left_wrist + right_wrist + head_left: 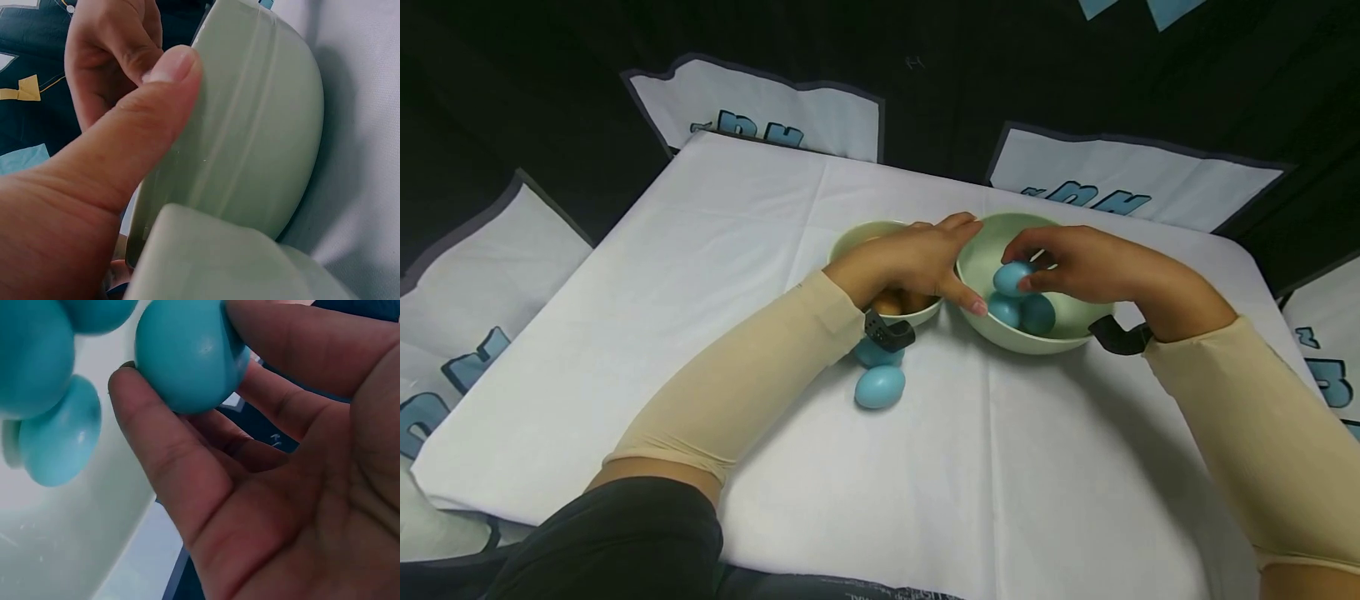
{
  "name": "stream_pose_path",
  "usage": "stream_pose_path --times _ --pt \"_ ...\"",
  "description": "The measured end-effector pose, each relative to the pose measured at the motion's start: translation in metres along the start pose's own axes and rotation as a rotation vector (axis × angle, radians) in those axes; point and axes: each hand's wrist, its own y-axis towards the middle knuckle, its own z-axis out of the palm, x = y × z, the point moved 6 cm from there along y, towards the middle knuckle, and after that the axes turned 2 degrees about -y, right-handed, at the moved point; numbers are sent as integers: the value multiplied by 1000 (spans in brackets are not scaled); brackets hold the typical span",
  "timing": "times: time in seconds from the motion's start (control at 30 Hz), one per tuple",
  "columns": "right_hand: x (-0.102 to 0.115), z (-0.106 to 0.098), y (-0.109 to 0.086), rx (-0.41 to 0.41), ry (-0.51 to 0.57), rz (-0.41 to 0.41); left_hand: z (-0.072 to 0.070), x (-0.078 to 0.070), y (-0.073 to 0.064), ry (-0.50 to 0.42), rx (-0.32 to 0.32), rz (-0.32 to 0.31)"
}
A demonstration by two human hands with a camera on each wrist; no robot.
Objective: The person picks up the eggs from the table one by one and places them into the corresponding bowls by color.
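My right hand (1075,262) pinches a light blue egg (1012,278) between thumb and fingertips, over the larger pale green bowl (1082,321). Inside that bowl lie more blue eggs (61,431), bunched together below the pinched one. My left hand (917,258) spans the bowl's left side with thumb and fingers spread. In the left wrist view its thumb (156,94) rests against the bowl's outer wall by the rim. Beneath this hand stands a smaller pale green bowl (850,237) holding brown eggs (887,303), partly hidden by the hand and wrist.
Two blue eggs, one a full egg in view (880,387) and one partly behind the left wrist strap (880,354), lie on the white cloth (820,492) in front of the small bowl. A dark curtain (940,92) hangs behind the table.
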Motion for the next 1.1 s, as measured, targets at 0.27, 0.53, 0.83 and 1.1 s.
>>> stream_pose_path --times 0.27,0.53,0.83,1.1 --pt "-19 2 5 38 -12 76 0 -1 0 13 5 -12" --pt "-25 0 4 35 -41 126 0 -1 0 15 17 -30" --pt "-25 3 5 29 -51 109 1 0 0 11 14 -34" --pt "-28 3 7 11 -75 106 1 1 0 23 12 -25"
